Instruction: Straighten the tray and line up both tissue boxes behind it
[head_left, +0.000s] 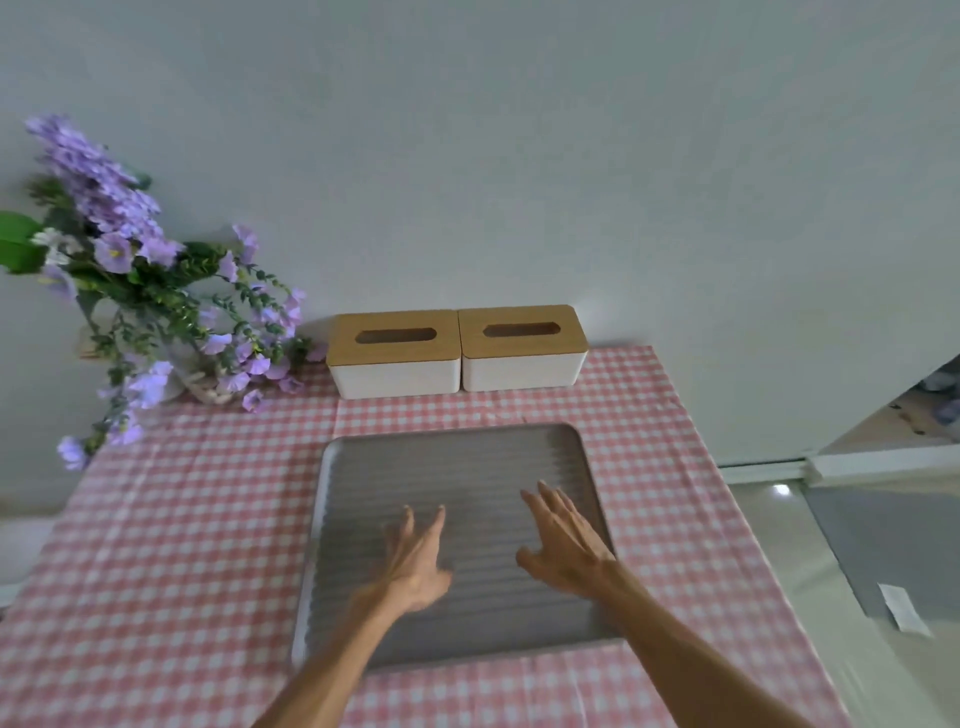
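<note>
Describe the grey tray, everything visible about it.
The tray is a large, shallow, grey rectangle with rounded corners and a low raised rim; its floor shows fine wavy ridges. The material looks like matte plastic or metal, hard to tell which. It lies flat and empty on the pink checked tablecloth, in front of the two tissue boxes, apart from them. The left hand and right hand are over it, open; whether they touch it is unclear.

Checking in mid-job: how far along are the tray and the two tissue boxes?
Looks nearly done. The left tissue box and right tissue box sit side by side at the wall, behind the grey tray, which lies about square to them. The left hand and right hand are open above the tray, holding nothing. At most a small final nudge remains.
</note>
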